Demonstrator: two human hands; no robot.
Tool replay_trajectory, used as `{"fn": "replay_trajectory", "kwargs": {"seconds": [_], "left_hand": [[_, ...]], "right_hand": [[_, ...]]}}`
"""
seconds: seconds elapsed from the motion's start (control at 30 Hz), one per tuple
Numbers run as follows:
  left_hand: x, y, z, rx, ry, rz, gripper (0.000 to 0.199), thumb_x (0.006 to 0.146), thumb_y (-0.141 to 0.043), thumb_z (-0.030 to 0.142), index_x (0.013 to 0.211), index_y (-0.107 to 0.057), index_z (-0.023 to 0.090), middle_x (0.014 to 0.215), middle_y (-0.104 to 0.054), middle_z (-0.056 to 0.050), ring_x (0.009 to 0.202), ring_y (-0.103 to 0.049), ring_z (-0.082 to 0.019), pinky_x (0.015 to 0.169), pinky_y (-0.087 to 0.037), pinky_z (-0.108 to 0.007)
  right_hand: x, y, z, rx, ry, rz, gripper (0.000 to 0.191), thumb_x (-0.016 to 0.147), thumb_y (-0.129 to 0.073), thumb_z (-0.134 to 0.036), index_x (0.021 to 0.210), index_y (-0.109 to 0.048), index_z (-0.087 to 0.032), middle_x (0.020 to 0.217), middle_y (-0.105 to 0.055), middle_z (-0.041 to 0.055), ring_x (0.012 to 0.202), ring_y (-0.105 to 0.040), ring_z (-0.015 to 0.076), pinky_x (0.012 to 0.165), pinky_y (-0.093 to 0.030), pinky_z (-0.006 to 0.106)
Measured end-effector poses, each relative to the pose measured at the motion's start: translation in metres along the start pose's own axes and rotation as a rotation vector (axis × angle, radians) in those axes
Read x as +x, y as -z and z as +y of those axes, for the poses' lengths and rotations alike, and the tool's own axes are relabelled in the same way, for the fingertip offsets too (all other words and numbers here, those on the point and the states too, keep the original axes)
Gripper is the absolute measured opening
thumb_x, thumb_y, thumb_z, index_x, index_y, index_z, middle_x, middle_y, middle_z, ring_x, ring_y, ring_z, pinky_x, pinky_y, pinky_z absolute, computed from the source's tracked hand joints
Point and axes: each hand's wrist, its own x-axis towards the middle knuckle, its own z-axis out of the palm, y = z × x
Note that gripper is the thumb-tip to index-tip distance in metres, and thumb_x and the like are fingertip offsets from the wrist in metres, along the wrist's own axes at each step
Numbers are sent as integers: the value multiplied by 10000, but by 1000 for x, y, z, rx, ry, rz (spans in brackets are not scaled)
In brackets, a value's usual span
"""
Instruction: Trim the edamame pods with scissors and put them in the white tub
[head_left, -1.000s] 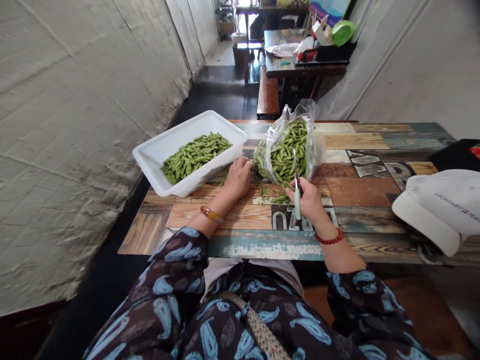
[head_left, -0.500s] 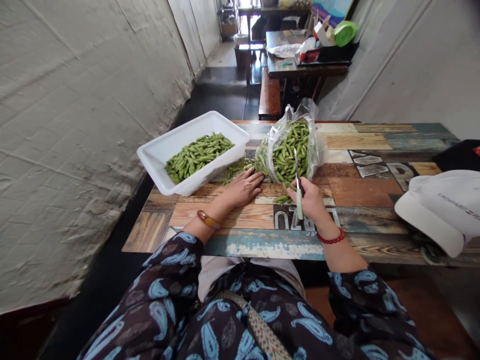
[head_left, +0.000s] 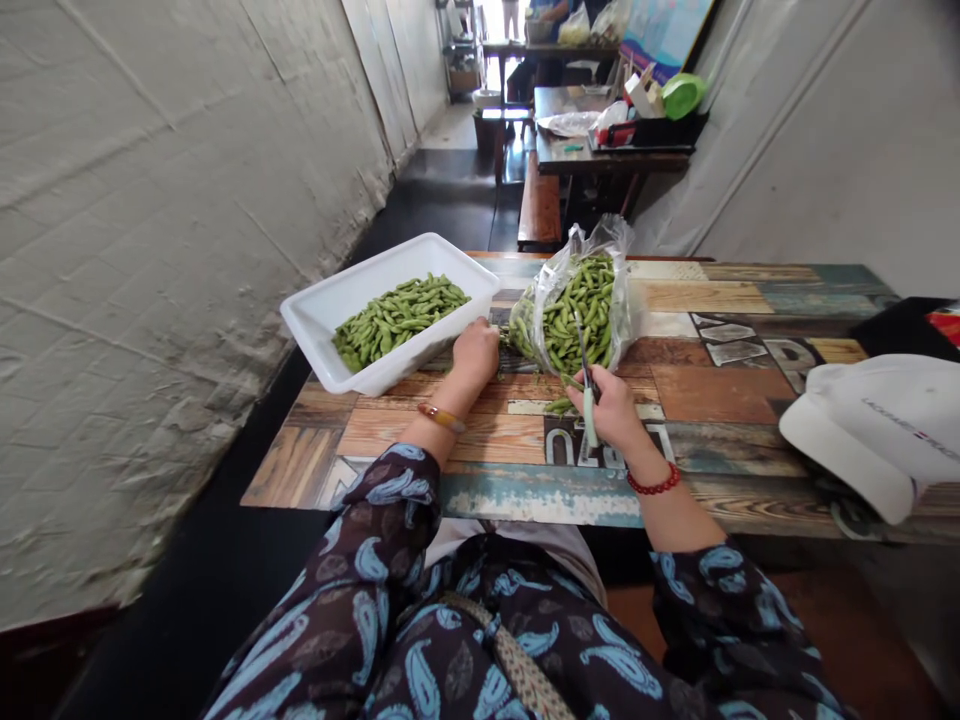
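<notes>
My left hand (head_left: 477, 352) is closed beside the right wall of a white plastic tub (head_left: 315, 345), over the spot with small green trimmings; what its fingers hold is hidden. Green bean pods (head_left: 401, 315) lie in the tub. My right hand (head_left: 609, 405) grips scissors with pale green handles (head_left: 589, 415), their blades pointing away from me over the pods. A clear plastic bag (head_left: 622, 250) full of green pods (head_left: 581, 310) stands open just beyond that hand. A few loose pods (head_left: 559, 406) rest on the patchwork wooden table (head_left: 480, 420) by my right fingers.
A white cap (head_left: 877, 420) sits at the table's right end, with a dark item (head_left: 892, 325) behind it. A farther table (head_left: 551, 150) holds a green bowl (head_left: 682, 96) and a black tray. A person (head_left: 553, 12) is partly visible at the far end.
My left hand has gone from lying flat with spread fingers to closed, and moved slightly away from me beside the tub. My right hand with the scissors has shifted slightly left.
</notes>
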Motion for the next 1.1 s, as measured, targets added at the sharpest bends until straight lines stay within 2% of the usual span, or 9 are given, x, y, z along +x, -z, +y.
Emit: {"fn": "replay_trajectory", "kwargs": {"seconds": [0.1, 0.17, 0.27, 0.37, 0.57, 0.7, 0.83, 1.0, 1.1], "left_hand": [[-3, -2, -4, -251, 42, 99, 148, 838, -529, 124, 849, -676, 133, 979, -642, -133, 874, -618, -217, 733, -447, -310], [-10, -2, -8, -611, 84, 135, 34, 784, -615, 158, 755, -626, 145, 795, -621, -63, 710, -575, -157, 651, -423, -272], [-26, -1, -12, -1233, 131, 57, 208, 739, -708, 295, 708, -556, 157, 578, -497, 35, 497, -423, -79, 508, -334, -222], [-38, 1, -11, -1552, 155, -61, 298, 686, -763, 358, 709, -542, 158, 557, -491, 51, 454, -404, -58, 469, -329, -204], [-31, 6, -13, -1536, 145, -60, 227, 696, -751, 318, 739, -634, 128, 622, -577, 10, 505, -470, -64, 484, -390, -200], [-19, 9, -16, -1515, 73, -76, 212, 709, -731, 306, 786, -687, 113, 692, -628, -13, 544, -501, -69, 505, -409, -200], [-21, 13, -16, -1586, 105, -136, 258, 717, -742, 329, 850, -713, 110, 748, -658, -27, 566, -503, -60, 510, -401, -182], [-36, 20, -13, -1738, 155, -235, 331, 679, -798, 331, 905, -698, 110, 811, -675, -39, 595, -522, -58, 534, -429, -183], [-42, 23, -9, -1797, 167, -274, 326, 645, -831, 325, 811, -633, 125, 707, -630, 0, 542, -512, -54, 502, -413, -183]], "right_hand": [[0, -2, -2, -22, 43, -9, 168, 798, -593, -356, 801, -597, -188, 702, -621, 21, 637, -551, 166, 655, -448, 284], [-1, -3, -2, -33, 71, -16, 146, 801, -587, -332, 814, -604, -187, 728, -643, 35, 670, -581, 180, 673, -461, 293], [-3, -2, -2, -54, 114, -53, 111, 806, -589, -281, 845, -620, -182, 780, -670, 51, 719, -609, 192, 700, -473, 300], [-4, 1, 0, -76, 156, -139, 86, 811, -598, -235, 871, -631, -183, 831, -679, 56, 769, -622, 199, 727, -478, 304], [-4, 1, 1, -138, 288, -302, 95, 816, -629, -202, 906, -605, -184, 888, -636, 67, 832, -602, 220, 758, -488, 338], [-4, -11, -2, -169, 355, -280, 128, 835, -606, -180, 963, -600, -174, 932, -636, 92, 874, -605, 237, 796, -510, 374], [-3, -20, -10, 17, 428, -251, 205, 844, -597, -186, 1047, -616, -174, 1162, -647, 137, 1118, -607, 257, 977, -498, 415], [-3, -12, -14, 108, 230, -110, 180, 845, -612, -232, 1021, -634, -206, 976, -683, 70, 794, -657, 189, 791, -555, 363], [-6, -3, -15, 132, 80, -79, 182, 849, -636, -297, 1012, -646, -217, 843, -681, 29, 716, -638, 173, 717, -540, 324]]}}
